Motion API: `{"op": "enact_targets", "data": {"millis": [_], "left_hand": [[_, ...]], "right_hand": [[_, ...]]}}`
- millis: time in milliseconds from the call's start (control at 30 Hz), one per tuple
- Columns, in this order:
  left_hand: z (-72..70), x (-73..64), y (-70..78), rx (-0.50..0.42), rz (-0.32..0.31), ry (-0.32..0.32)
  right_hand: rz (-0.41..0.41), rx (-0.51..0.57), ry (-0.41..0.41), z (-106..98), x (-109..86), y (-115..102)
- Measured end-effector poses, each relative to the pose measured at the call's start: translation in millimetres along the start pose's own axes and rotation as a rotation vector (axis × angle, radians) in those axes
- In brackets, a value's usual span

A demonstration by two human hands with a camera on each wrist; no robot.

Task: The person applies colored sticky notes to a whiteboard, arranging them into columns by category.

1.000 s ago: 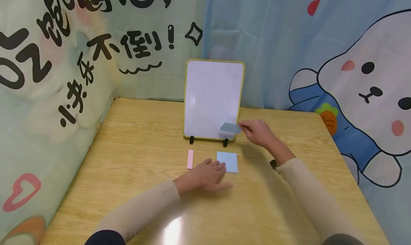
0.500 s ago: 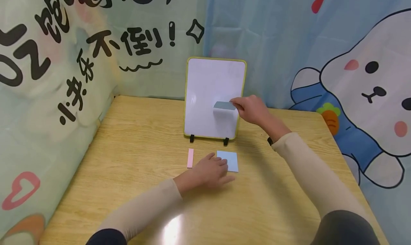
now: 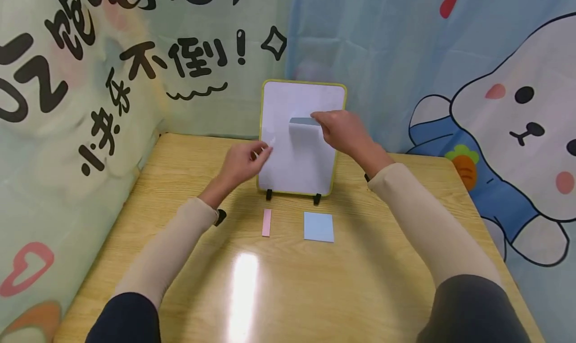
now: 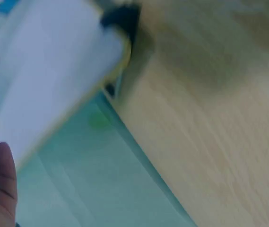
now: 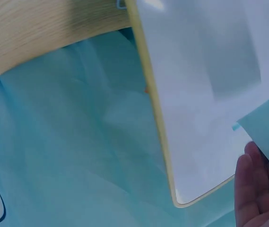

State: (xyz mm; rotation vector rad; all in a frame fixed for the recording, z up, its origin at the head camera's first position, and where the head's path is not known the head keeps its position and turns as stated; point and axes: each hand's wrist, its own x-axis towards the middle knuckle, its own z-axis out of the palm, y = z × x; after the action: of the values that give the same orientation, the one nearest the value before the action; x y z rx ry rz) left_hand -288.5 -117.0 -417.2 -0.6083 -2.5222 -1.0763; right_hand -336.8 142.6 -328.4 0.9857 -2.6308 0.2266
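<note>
My right hand pinches a blue sticky note by its right end, in front of the upright whiteboard with a yellow frame. The note looks curved in the right wrist view, close to the board's white face. At the board's left edge is my left hand, thumb and forefinger near each other with nothing seen between them. In the left wrist view its fingers look nearly straight beside the board. On the table lie a pink paper strip and a light blue square note.
Black feet hold the whiteboard up on the wooden table. Behind and to the left hang printed cloths, one with black lettering and one with a cartoon animal.
My right hand has raised the sticky note from the board's lower right corner to about mid-height, slightly leftward. My left hand has left the light blue square and moved up to the board's left edge.
</note>
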Motion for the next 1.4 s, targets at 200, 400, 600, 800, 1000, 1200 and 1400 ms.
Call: {"op": "enact_targets", "data": {"millis": [200, 400, 600, 800, 1000, 1200, 1400], "left_hand": [[-21.9, 35.3, -26.8, -0.241, -0.234, 0.109], [-19.0, 60.4, -34.4, -0.508, -0.416, -0.075], [-16.1, 77.1, -34.4, -0.770, -0.478, -0.142], [-16.3, 80.8, -30.1, -0.817, -0.455, -0.195], [-16.3, 80.8, -31.0, -0.796, -0.454, -0.189], [-13.5, 82.1, -34.9, -0.773, -0.442, -0.183], [-11.3, 82.8, -34.6, -0.741, -0.354, -0.151]], "right_hand": [[0.017, -0.062, 0.156, 3, 16.5, -8], [-0.004, -0.071, 0.270, 15, 25.8, -19], [-0.092, -0.085, 0.370, 33, 35.2, -27], [-0.108, -0.130, 0.446, 50, 36.6, -30], [-0.097, -0.130, 0.420, 65, 33.0, -33], [-0.067, -0.125, 0.359, 77, 25.5, -34], [-0.050, -0.115, 0.335, 82, 21.1, -34]]}}
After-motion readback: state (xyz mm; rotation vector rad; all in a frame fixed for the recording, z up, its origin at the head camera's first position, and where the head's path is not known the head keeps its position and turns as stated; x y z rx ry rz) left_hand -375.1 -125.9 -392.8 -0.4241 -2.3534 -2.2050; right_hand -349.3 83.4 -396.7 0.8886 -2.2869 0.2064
